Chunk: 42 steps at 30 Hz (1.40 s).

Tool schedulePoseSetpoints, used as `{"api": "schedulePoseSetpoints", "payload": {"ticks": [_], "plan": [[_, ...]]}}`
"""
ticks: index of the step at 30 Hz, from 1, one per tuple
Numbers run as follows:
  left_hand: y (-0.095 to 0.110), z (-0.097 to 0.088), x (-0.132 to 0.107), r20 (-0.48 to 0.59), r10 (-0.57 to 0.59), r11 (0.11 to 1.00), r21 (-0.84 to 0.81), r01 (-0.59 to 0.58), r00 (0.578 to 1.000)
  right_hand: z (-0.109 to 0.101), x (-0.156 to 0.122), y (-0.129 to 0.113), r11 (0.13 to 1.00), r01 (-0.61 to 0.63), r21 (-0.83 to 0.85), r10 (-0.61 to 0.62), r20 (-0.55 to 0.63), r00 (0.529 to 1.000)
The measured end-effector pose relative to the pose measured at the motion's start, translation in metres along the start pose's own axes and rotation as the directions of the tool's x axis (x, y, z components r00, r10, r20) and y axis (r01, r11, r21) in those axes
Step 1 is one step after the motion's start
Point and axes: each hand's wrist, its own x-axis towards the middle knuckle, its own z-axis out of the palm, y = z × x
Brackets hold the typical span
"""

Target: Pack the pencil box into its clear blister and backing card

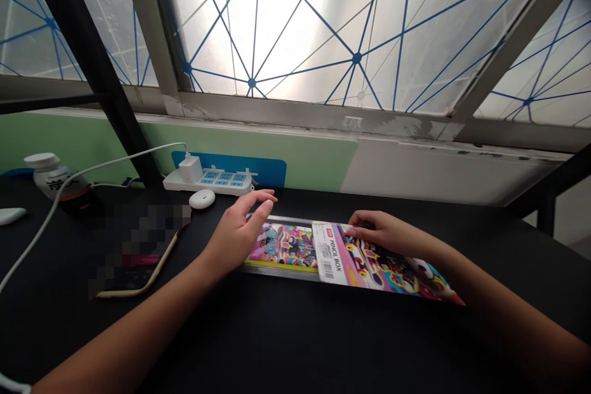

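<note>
Left hand (242,228) open, fingers spread, hovering at near end of pencil box (281,246), holding nothing. Right hand (383,231) resting fingertips on printed card sleeve (364,258), not gripping. Box flat on black surface (295,345), between hands; light contact suits steadying sleeve.

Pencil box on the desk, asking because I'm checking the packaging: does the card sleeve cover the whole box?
No, the pink card sleeve covers only the right part, leaving the left end of the pencil box bare beside the left hand.
</note>
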Motion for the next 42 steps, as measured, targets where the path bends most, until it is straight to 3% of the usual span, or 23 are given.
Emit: {"api": "schedulePoseSetpoints", "payload": {"ticks": [3,5,10,13,17,20,22,26,30,32,34,36,38,40,42], "plan": [[-0.008,0.003,0.002,-0.085,-0.047,0.998,-0.038,0.044,0.995,-0.017,-0.005,0.010,0.994,-0.035,0.107,0.013,0.195,0.981],[-0.011,0.007,0.000,-0.079,-0.078,0.995,-0.070,0.072,0.994,-0.024,-0.008,0.010,0.986,-0.082,0.145,0.042,0.259,0.965],[-0.013,0.012,-0.006,-0.027,-0.043,0.995,-0.095,0.040,0.999,-0.012,0.003,-0.016,0.998,-0.039,-0.058,0.044,0.093,0.995],[-0.015,0.012,-0.006,-0.028,-0.058,0.981,-0.187,0.052,0.998,0.011,0.024,-0.048,0.973,0.066,-0.221,-0.055,0.055,0.997],[-0.015,0.009,-0.004,-0.058,-0.063,0.970,-0.240,0.048,0.996,0.042,0.055,-0.102,0.933,0.186,-0.307,-0.175,0.063,0.983],[-0.015,0.005,-0.001,-0.070,-0.071,0.978,-0.202,0.055,0.995,0.053,0.067,-0.132,0.890,0.254,-0.379,-0.250,0.062,0.966],[-0.016,0.002,0.001,-0.039,-0.078,0.993,-0.090,0.074,0.996,0.054,0.066,-0.139,0.863,0.265,-0.430,-0.286,0.016,0.958],[-0.017,-0.001,0.001,0.144,-0.068,0.959,0.282,0.025,0.987,0.046,0.045,-0.108,0.854,0.226,-0.469,-0.291,-0.071,0.954],[-0.016,-0.002,0.000,0.225,-0.088,0.920,0.392,-0.007,0.970,0.028,0.008,-0.043,0.929,0.102,-0.356,-0.169,-0.162,0.972],[-0.014,-0.001,0.001,0.226,-0.031,0.878,0.471,-0.082,0.974,0.018,-0.009,-0.018,0.971,0.034,-0.237,-0.081,-0.192,0.978],[-0.012,-0.001,0.001,0.211,0.113,0.812,0.544,-0.213,0.971,0.011,-0.020,-0.006,0.987,-0.004,-0.158,-0.038,-0.262,0.964],[-0.010,-0.004,0.001,0.171,0.295,0.725,0.600,-0.337,0.940,0.010,-0.026,-0.007,0.990,0.047,-0.133,-0.095,-0.386,0.917],[-0.006,-0.009,0.002,0.128,0.434,0.632,0.662,-0.403,0.892,0.012,-0.030,-0.015,0.976,0.158,-0.147,-0.212,-0.516,0.830],[-0.003,-0.016,0.003,0.119,0.513,0.553,0.712,-0.434,0.850,0.017,-0.034,-0.024,0.947,0.262,-0.184,-0.320,-0.581,0.748],[-0.002,-0.021,0.005,0.152,0.555,0.496,0.729,-0.472,0.818,0.022,-0.038,-0.030,0.918,0.317,-0.237,-0.395,-0.588,0.705]]}}
